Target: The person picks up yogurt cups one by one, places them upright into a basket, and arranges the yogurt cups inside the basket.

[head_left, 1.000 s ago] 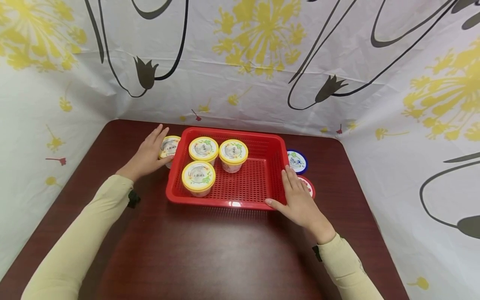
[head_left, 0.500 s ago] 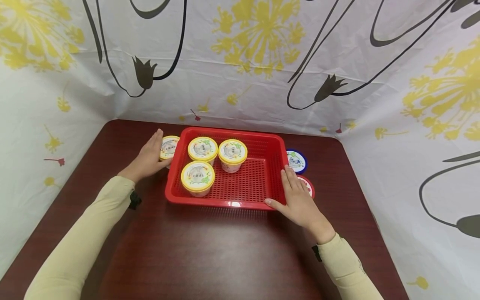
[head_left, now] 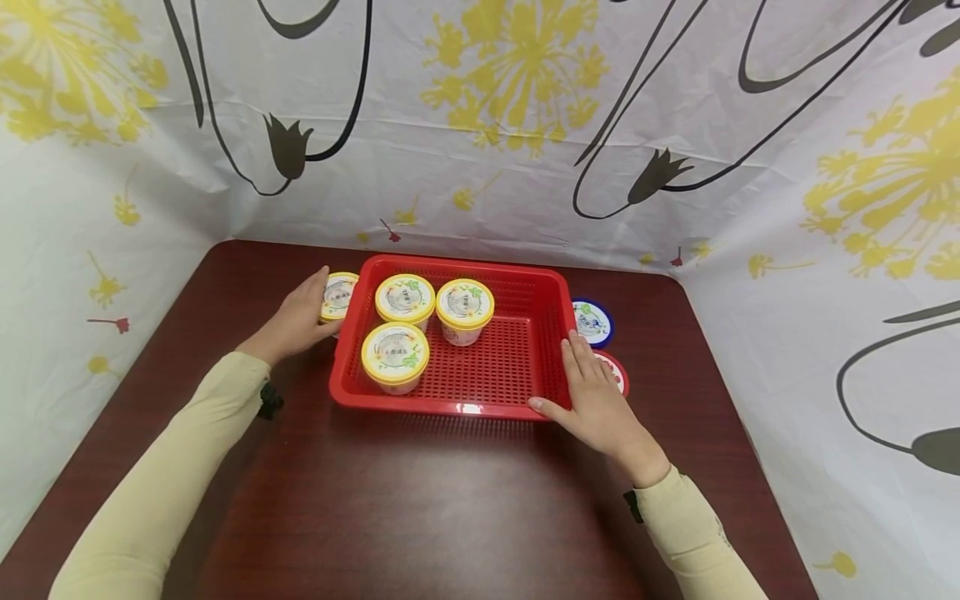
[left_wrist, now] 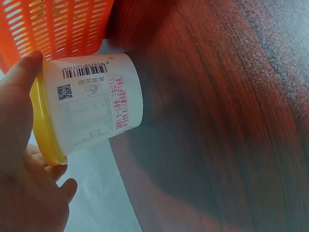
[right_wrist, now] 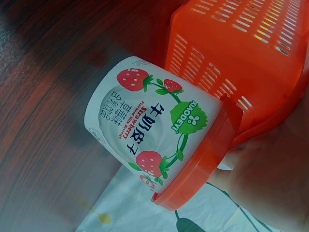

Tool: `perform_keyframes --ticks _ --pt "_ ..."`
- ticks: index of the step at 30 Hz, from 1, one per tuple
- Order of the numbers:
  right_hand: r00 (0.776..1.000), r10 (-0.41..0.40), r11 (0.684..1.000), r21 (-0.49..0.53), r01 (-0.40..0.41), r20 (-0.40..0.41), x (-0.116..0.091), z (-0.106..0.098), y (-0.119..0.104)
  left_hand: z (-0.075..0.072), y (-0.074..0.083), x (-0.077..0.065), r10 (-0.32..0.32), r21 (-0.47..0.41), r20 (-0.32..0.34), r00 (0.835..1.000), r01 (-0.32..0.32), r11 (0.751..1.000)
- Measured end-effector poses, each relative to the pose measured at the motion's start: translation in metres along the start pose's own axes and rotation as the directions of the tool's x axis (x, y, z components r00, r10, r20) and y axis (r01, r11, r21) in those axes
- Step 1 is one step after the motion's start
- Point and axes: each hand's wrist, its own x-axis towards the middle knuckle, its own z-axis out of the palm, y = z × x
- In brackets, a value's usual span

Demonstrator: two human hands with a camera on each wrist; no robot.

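Observation:
My left hand (head_left: 292, 318) grips a yellow-lidded cup (head_left: 340, 295) just outside the left wall of the red plastic basket (head_left: 480, 408). In the left wrist view, the thumb is at one side of this cup's lid (left_wrist: 44, 113) and curled fingers are at the other. Flat along the basket's right rim lies my right hand (head_left: 600, 408), its fingers straight and the thumb out over the front corner. Inside the basket's left half stand three more yellow-lidded cups (head_left: 396, 354). A red-lidded strawberry milk cup (right_wrist: 149, 121) stands beside the right wall, partly hidden by the right hand in the head view.
Behind the red-lidded cup, against the basket's right side, stands a blue-lidded cup (head_left: 595, 323). Everything rests on a dark wooden table (head_left: 450, 508). A white cloth (head_left: 480, 183) with flower prints hangs behind and at both sides.
My left hand has drawn in its spread fingers and closed round the yellow-lidded cup beside the basket. The right hand and the basket stay nearly still.

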Motion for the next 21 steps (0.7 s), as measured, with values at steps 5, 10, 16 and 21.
perform_keyframes --ticks 5,10,16,21 --pt "1.000 -0.002 1.000 -0.002 0.002 -0.002 0.000 0.000 0.000 -0.003 0.002 -0.001 -0.003 0.000 0.003 1.000 0.003 1.000" --pt "1.000 -0.005 1.000 0.001 0.005 -0.010 0.000 0.000 0.000 -0.007 0.005 -0.003 -0.027 -0.017 0.006 1.000 0.027 0.999" --pt "1.000 -0.006 1.000 0.004 0.006 -0.012 0.000 -0.001 -0.001 -0.014 0.005 -0.004 -0.047 -0.035 0.001 0.999 0.047 0.998" --pt "1.000 -0.003 1.000 0.000 0.003 -0.005 0.000 -0.001 0.000 -0.021 0.007 -0.007 -0.079 -0.031 -0.014 0.997 0.078 0.996"
